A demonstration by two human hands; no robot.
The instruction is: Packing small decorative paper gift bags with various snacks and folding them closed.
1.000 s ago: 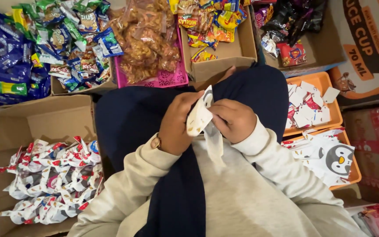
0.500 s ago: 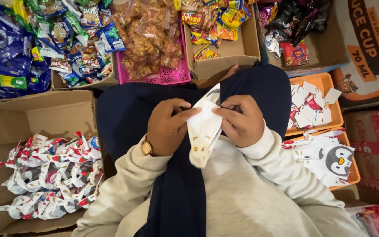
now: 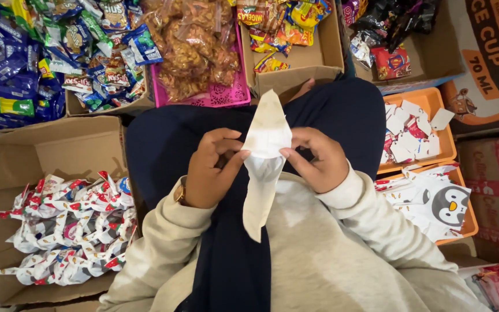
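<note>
Hands: left hand (image 3: 210, 170) and right hand (image 3: 313, 159) are raised over the lap, facing each other, each pinching one side of the same paper bag (image 3: 264, 156) between thumb and fingers.
Left hand: closed on the bag's left edge, thumb tip at the fold; a wristwatch (image 3: 179, 192) sits at the wrist.
Right hand: closed on the bag's right edge, fingers curled behind it.
Paper bag: white and flat, held upright between the two hands; its pointed top rises above the fingers and its narrow lower end hangs down over the dark blue cloth (image 3: 232, 260) on the lap.
Cardboard box, left: a large open box (image 3: 41, 156) beside the left arm holds a heap of white packets with red and green print (image 3: 67, 228).
Pink basket: beyond the hands, a basket (image 3: 226, 95) is filled with clear bags of brown fried snacks (image 3: 194, 46).
Box, far left: a carton (image 3: 105, 107) holds mixed blue and green snack packets (image 3: 59, 52).
Box, top middle: a carton (image 3: 319, 55) holds yellow and red snack packets (image 3: 284, 20).
Box, top right: a carton (image 3: 434, 58) holds dark and red packets (image 3: 388, 34).
Orange trays: by the right arm, the upper tray (image 3: 446, 144) holds small white and red packets (image 3: 408, 130); the lower tray (image 3: 472, 222) holds white bags with a penguin picture (image 3: 440, 202).
</note>
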